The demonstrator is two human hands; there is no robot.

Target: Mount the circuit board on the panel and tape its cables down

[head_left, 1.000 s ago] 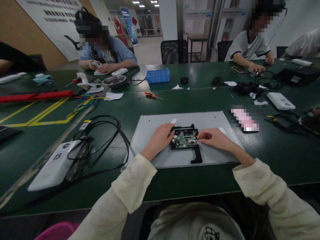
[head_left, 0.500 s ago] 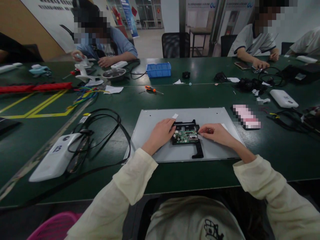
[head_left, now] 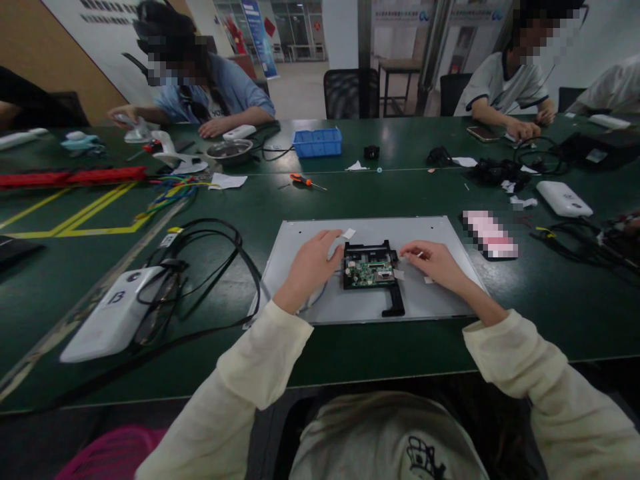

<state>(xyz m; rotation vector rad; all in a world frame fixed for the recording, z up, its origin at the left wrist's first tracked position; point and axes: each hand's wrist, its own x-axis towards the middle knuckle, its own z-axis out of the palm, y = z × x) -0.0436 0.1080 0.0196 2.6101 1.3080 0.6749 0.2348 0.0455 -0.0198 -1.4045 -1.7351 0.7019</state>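
Best keep pressure off the green circuit board (head_left: 367,273), with the left hand (head_left: 313,265) loosely spread to its left and the right hand (head_left: 434,261) narrowed to its right, any hold unclear

A dark green table (head_left: 425,193), marked at left with yellow lines (head_left: 100,232), spans the foreground and carries soft reflections of light. Beyond it, a black mesh chair (head_left: 351,93), a side table (head_left: 399,65) and a tall blue banner (head_left: 259,37) stand on pale floor (head_left: 303,87). At left, a tan wall (head_left: 43,50) adjoins a white, lettered panel (head_left: 93,47); a pale pillar (head_left: 340,40) separates 2 glazed areas.
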